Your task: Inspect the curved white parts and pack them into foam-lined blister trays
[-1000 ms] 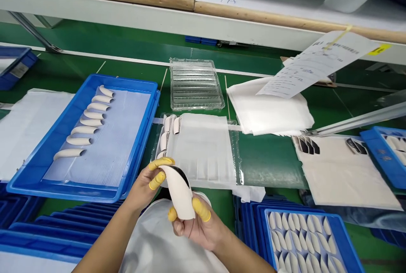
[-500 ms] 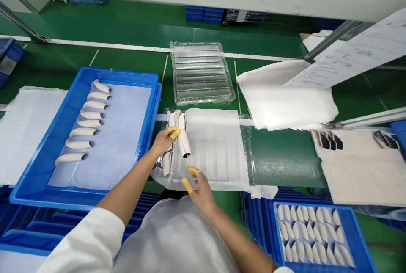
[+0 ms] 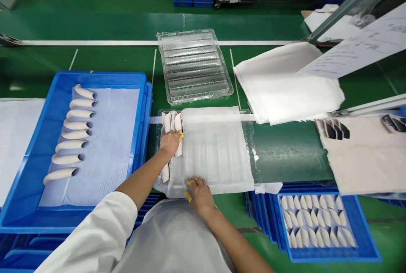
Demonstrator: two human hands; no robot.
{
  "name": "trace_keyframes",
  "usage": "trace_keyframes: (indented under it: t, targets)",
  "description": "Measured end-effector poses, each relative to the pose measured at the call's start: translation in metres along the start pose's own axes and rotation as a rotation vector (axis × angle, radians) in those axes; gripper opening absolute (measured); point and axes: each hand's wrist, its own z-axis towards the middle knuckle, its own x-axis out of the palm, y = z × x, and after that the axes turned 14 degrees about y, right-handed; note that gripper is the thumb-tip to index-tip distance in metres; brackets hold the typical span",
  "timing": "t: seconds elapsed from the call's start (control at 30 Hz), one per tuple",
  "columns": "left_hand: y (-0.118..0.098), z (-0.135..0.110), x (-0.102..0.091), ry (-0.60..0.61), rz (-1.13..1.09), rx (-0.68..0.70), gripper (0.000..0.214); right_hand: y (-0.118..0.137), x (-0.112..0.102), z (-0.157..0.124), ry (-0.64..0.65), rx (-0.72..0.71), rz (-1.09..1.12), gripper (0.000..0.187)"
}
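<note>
My left hand (image 3: pixel 170 142), with yellow fingertip covers, is closed on a cream curled piece (image 3: pixel 178 149) at the left part of a clear plastic tray (image 3: pixel 253 154). Its fingertips are partly hidden behind the hand. Other cream pieces (image 3: pixel 165 172) lie in the tray's leftmost column. A thin white sheet (image 3: pixel 215 146) covers the rest of the tray, its ridges showing through. At the sheet's near edge rests my right hand (image 3: pixel 200 196), also with yellow covers, fingers apart and holding nothing visible.
To the left, a blue bin (image 3: pixel 28 167) holds a row of several curled cream pieces. An upside-down or bare clear tray (image 3: pixel 195 65) lies beyond. White sheets (image 3: pixel 285 86) are stacked right, beside beige cloth (image 3: pixel 364 158). Another blue bin (image 3: pixel 336 255) with cream pieces stands lower right.
My left hand has lowered the cream piece into line with the column at the sheet's left edge. My right hand has come down onto the sheet's near edge. The view has shifted.
</note>
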Motion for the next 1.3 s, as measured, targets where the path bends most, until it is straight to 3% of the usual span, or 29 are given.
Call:
trace_keyframes:
  t: [0.23, 0.53, 0.87, 1.0, 1.2, 1.3]
  targets:
    - [0.006, -0.006, 0.019, -0.093, 0.068, -0.027, 0.024, -0.001, -0.006, 0.001, 0.026, -0.004, -0.073, 0.035]
    - [0.012, 0.003, 0.015, -0.157, 0.039, -0.054, 0.024, -0.003, -0.004, 0.001, 0.010, -0.012, -0.060, 0.033]
    - [0.009, 0.006, 0.028, -0.231, 0.082, 0.078, 0.028, -0.005, -0.001, 0.004, -0.015, -0.029, -0.012, 0.032]
    - [0.007, -0.011, 0.027, -0.269, 0.063, 0.053, 0.036, -0.007, 0.000, 0.003, -0.028, -0.044, 0.011, 0.034]
    - [-0.002, -0.055, 0.047, -0.245, 0.012, 0.035, 0.027, -0.012, -0.001, 0.003, -0.066, -0.095, 0.056, 0.033]
    - [-0.005, -0.070, 0.043, -0.274, -0.054, 0.043, 0.023, -0.017, -0.003, 0.003, -0.098, -0.148, 0.085, 0.030]
